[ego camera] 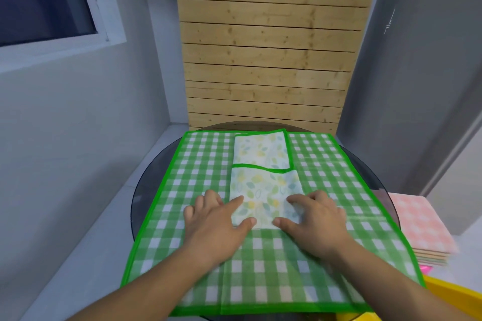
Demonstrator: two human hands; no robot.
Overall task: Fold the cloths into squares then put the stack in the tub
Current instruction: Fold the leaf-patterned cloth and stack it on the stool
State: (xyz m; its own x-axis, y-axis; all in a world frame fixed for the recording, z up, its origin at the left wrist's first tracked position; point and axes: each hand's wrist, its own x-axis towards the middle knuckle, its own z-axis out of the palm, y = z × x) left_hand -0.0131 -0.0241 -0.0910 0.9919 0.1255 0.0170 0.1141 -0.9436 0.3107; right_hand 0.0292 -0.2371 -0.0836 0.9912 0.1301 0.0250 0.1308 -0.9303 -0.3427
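— Where does the folding stand?

— Midway, I'd judge. The leaf-print cloth [263, 190] lies in the middle of the green checked mat [339, 177], doubled into a long strip, not a square yet.

— And the hands?

— Left hand [216, 219] and right hand [315, 219] press the strip's near end, fingers loose, gripping nothing.

— What's left?

— Another fold, then stacking. The pink stack [422, 224] sits just off the mat's right edge, seemingly folded already, though it's blurred. The yellow tub [448, 294], past the mat's near right corner, shows only its rim.
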